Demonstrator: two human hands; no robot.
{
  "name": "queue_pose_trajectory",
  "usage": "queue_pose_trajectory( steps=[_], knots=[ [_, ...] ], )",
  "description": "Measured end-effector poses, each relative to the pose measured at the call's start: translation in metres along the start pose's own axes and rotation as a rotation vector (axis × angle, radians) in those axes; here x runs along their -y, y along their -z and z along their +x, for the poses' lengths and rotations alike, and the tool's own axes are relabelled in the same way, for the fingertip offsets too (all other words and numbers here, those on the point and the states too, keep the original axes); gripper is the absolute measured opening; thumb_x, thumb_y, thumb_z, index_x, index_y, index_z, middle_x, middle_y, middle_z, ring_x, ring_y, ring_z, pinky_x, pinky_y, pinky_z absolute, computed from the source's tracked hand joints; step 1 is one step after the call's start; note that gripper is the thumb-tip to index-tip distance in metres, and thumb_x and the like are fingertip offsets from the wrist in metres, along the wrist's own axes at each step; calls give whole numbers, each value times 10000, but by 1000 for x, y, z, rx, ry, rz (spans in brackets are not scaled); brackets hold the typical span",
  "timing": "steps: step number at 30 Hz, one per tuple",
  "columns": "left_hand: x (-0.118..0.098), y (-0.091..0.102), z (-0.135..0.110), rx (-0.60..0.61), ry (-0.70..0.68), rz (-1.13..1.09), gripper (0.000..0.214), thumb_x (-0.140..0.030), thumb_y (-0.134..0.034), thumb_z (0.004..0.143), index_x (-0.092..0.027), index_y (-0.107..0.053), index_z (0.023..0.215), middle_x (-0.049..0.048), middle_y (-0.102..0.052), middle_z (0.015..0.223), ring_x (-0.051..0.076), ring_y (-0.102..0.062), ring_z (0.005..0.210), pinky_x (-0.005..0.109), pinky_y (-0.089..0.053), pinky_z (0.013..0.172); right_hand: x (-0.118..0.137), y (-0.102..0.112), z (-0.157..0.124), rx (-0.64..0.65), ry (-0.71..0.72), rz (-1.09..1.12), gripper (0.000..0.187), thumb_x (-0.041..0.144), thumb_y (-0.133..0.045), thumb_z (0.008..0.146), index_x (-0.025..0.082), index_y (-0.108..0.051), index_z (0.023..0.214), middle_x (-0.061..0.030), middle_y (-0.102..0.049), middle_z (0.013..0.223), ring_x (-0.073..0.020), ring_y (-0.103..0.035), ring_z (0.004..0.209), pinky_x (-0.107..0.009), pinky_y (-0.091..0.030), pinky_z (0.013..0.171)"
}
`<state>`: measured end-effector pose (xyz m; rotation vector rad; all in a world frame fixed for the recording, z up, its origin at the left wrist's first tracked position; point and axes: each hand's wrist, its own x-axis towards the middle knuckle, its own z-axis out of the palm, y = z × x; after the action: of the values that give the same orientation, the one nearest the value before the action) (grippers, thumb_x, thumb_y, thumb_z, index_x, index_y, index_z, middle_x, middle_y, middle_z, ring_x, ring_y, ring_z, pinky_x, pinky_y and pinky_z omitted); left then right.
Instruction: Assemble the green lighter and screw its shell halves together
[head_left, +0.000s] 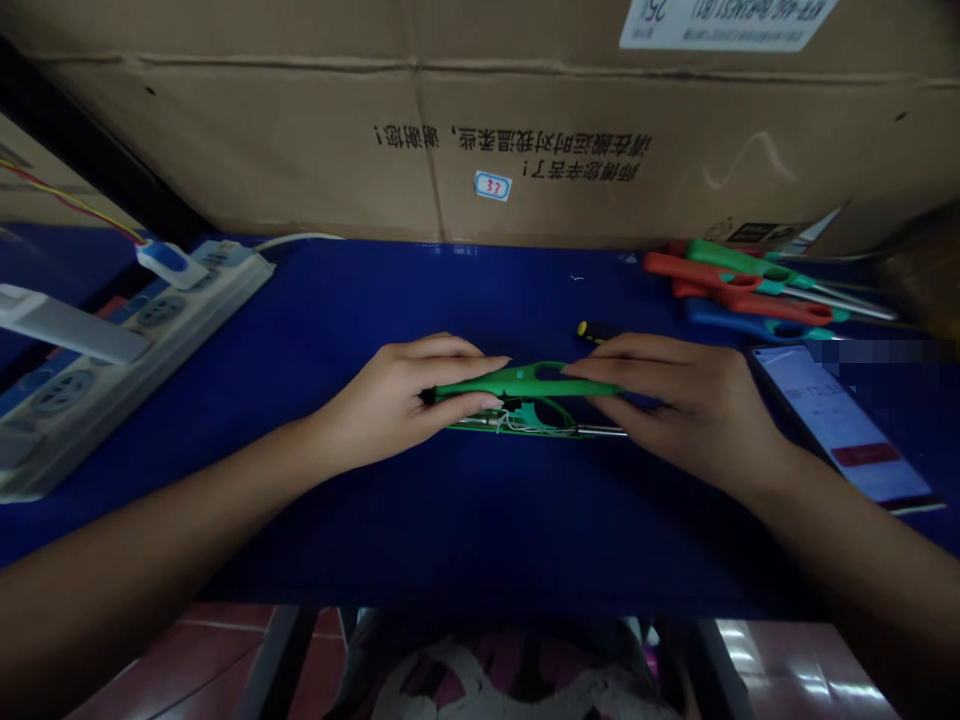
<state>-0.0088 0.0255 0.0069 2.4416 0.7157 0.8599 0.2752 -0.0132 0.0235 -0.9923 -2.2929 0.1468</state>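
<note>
A green half shell (525, 385) of a long-necked lighter is held level between my two hands. My left hand (405, 395) pinches its left end, thumb below and fingers above. At the right end, my right hand (667, 395) grips it between fingers and thumb. Just beneath lies the other lighter half (517, 430), with thin wires, a teal trigger piece (527, 415) and a metal rod (601, 431) running toward my right hand. The two halves look apart. Behind my right fingers, a black and yellow screwdriver handle (592, 330) pokes out, its other end hidden.
Red, green and blue lighters (750, 285) lie piled at the back right, near a lit phone (847, 420). A white power strip (157, 320) with plugs runs along the left. A large cardboard box (300, 150) walls off the back of the blue table (337, 530).
</note>
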Motion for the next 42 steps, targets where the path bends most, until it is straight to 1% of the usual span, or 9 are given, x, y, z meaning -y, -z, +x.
queue_pose_trajectory(
  steps=[3, 7, 12, 15, 26, 30, 36, 39, 42],
  knots=[
    [-2, 4, 0, -17, -20, 17, 356, -210, -743, 892, -168, -716, 1245, 83, -742, 1107, 158, -705, 986, 247, -580, 887, 1, 6, 3, 95, -23, 114, 221, 275, -689, 923, 234, -741, 1135, -62, -747, 1107, -182, -727, 972, -306, -594, 874],
    [-3, 4, -2, 9, -34, 4, 303, -210, -759, 870, -160, -740, 1168, 79, -747, 1018, 166, -694, 926, 266, -581, 819, -3, 10, 4, 192, -79, 223, 132, 243, -673, 924, 202, -747, 1026, -44, -752, 984, -152, -713, 869, -280, -568, 794],
    [-1, 0, -6, 82, -44, 25, 255, -221, -754, 871, -167, -744, 1121, 70, -740, 1005, 183, -675, 955, 309, -579, 847, -9, 11, 1, 373, -125, 161, 90, 285, -680, 898, 207, -725, 886, -19, -717, 889, -145, -667, 756, -288, -511, 709],
    [0, -2, -7, 96, -27, 46, 259, -226, -753, 875, -159, -743, 1125, 68, -739, 1026, 183, -673, 971, 310, -577, 863, -12, 12, -1, 457, -130, 108, 81, 296, -689, 890, 229, -734, 900, -11, -712, 924, -152, -669, 780, -290, -492, 719],
    [-3, -7, -7, 104, -2, 128, 269, -293, -761, 886, -171, -763, 1126, 55, -751, 1052, 179, -676, 957, 301, -576, 838, -8, 14, -4, 485, -42, 18, 106, 242, -632, 934, 218, -722, 884, -5, -683, 859, -146, -631, 736, -275, -429, 667],
    [-11, -2, -9, 167, -78, 382, 289, -354, -673, 955, -199, -735, 1190, 45, -751, 1093, 204, -670, 966, 337, -571, 822, -2, 13, -3, 475, -20, -82, 114, 201, -641, 921, 210, -716, 835, 1, -668, 808, -145, -620, 702, -276, -408, 637],
    [-30, -4, -13, 260, -227, 780, 323, -261, -526, 1027, -75, -669, 1249, 87, -751, 1018, 253, -688, 921, 377, -570, 701, 7, 10, -3, 470, 0, -197, 117, 163, -650, 897, 191, -683, 788, -3, -653, 781, -162, -624, 695, -293, -410, 633],
    [-28, -6, -13, 254, -264, 805, 321, -221, -510, 1023, -45, -660, 1245, 110, -732, 999, 257, -690, 902, 377, -590, 722, 7, 6, -2, 436, 37, -267, 104, 176, -657, 878, 180, -646, 775, -15, -648, 782, -180, -618, 688, -311, -414, 635],
    [-20, -5, -12, 255, -222, 716, 329, -238, -520, 1021, -69, -637, 1278, 114, -703, 1046, 254, -683, 933, 383, -599, 801, 0, 2, -1, 394, 59, -262, 73, 208, -656, 886, 174, -643, 823, -23, -654, 801, -181, -620, 697, -308, -425, 638]
  ],
)
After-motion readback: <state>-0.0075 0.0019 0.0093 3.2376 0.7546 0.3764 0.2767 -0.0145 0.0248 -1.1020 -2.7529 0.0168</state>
